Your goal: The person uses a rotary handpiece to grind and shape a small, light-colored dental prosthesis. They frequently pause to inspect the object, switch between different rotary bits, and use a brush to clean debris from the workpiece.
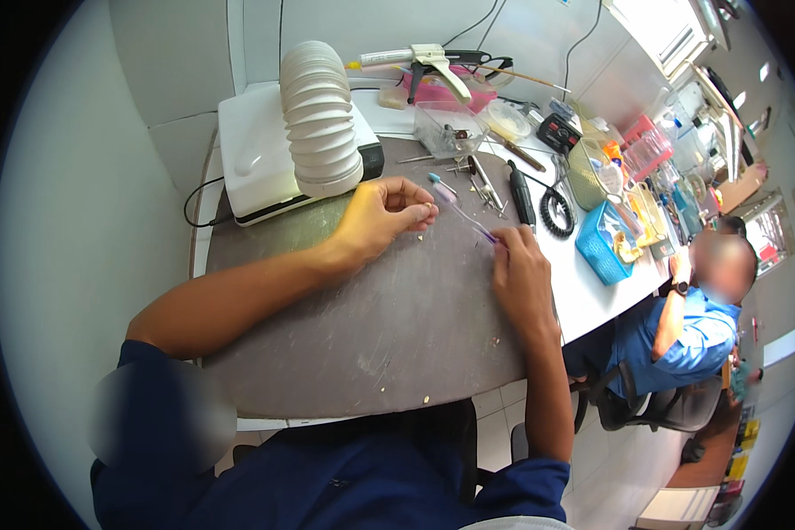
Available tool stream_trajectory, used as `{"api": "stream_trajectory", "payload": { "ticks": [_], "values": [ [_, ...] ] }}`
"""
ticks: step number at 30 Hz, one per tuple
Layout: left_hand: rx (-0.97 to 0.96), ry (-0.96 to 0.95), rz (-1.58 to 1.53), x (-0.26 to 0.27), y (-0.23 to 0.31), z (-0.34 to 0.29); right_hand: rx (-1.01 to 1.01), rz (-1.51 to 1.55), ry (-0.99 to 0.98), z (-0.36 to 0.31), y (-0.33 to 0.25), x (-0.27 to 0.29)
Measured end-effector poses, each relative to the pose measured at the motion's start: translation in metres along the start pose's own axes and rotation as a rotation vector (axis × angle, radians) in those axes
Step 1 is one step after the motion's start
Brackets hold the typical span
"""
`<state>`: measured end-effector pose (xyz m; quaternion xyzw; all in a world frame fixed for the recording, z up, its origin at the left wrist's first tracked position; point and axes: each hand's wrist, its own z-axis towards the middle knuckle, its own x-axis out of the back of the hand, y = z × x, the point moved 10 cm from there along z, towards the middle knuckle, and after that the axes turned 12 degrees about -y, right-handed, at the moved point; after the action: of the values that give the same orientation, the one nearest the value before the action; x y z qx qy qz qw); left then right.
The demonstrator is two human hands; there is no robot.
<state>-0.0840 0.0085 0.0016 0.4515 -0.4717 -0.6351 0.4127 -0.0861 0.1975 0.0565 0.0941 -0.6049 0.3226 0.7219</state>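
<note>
My left hand (382,217) is above the grey-brown work mat (371,327), thumb and fingertips pinched on a small pale piece (429,208) too small to name. To its right, my right hand (523,276) grips the purple end of a slim, clear-handled toothbrush (468,221). The toothbrush's pale lavender head points up and left, close to the left fingertips; whether it touches them I cannot tell. A small teal-tipped tool (440,182) lies just beyond that head. Tiny pale crumbs are scattered on the mat below my hands.
A white ribbed hose (318,124) rises over a white box unit (256,159) at the back left. Behind my hands are a clear bin (450,131), a dispensing gun (433,66) and a black handpiece (522,196). Right: a blue basket (602,247) and a seated person (680,327).
</note>
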Motion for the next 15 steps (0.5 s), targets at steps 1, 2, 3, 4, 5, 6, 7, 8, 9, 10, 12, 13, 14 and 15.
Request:
{"api": "stream_trajectory", "payload": {
  "ticks": [1,2,3,4,5,6,7,8,9,10,12,13,14,15],
  "values": [
    [0.035,0.002,-0.106,-0.001,-0.003,-0.003,-0.034,0.087,0.044,-0.005,0.007,0.006],
    [0.069,0.003,-0.213,-0.003,-0.008,-0.005,-0.068,0.175,0.088,-0.011,0.016,0.01],
    [0.085,0.006,-0.233,-0.001,-0.01,-0.007,-0.076,0.255,0.083,-0.014,0.023,0.007],
    [0.11,-0.019,-0.237,-0.008,-0.013,-0.002,-0.1,0.313,0.078,-0.022,0.036,0.009],
    [0.134,-0.046,-0.24,-0.014,-0.014,0.003,-0.125,0.371,0.072,-0.028,0.047,0.009],
    [0.161,-0.068,-0.237,-0.019,-0.016,0.008,-0.151,0.429,0.043,-0.032,0.051,0.008],
    [0.191,-0.081,-0.221,-0.019,-0.019,0.012,-0.173,0.49,0.011,-0.035,0.049,0.007],
    [0.172,-0.079,-0.181,-0.016,-0.018,0.016,-0.195,0.551,-0.022,-0.037,0.047,0.004],
    [0.155,-0.087,-0.145,-0.016,-0.019,0.021,-0.186,0.555,-0.009,-0.041,0.044,0.006],
    [0.139,-0.09,-0.105,-0.013,-0.02,0.026,-0.172,0.564,0.003,-0.043,0.041,0.006],
    [0.149,-0.125,-0.117,-0.011,-0.017,0.027,-0.149,0.54,0.02,-0.042,0.041,0.004],
    [0.161,-0.145,-0.138,-0.014,-0.019,0.026,-0.146,0.506,0.019,-0.045,0.043,0.003],
    [0.18,-0.167,-0.179,-0.018,-0.021,0.025,-0.142,0.472,0.017,-0.046,0.043,0.002],
    [0.199,-0.18,-0.218,-0.019,-0.022,0.023,-0.166,0.492,-0.007,-0.045,0.043,0.001]
  ]
}}
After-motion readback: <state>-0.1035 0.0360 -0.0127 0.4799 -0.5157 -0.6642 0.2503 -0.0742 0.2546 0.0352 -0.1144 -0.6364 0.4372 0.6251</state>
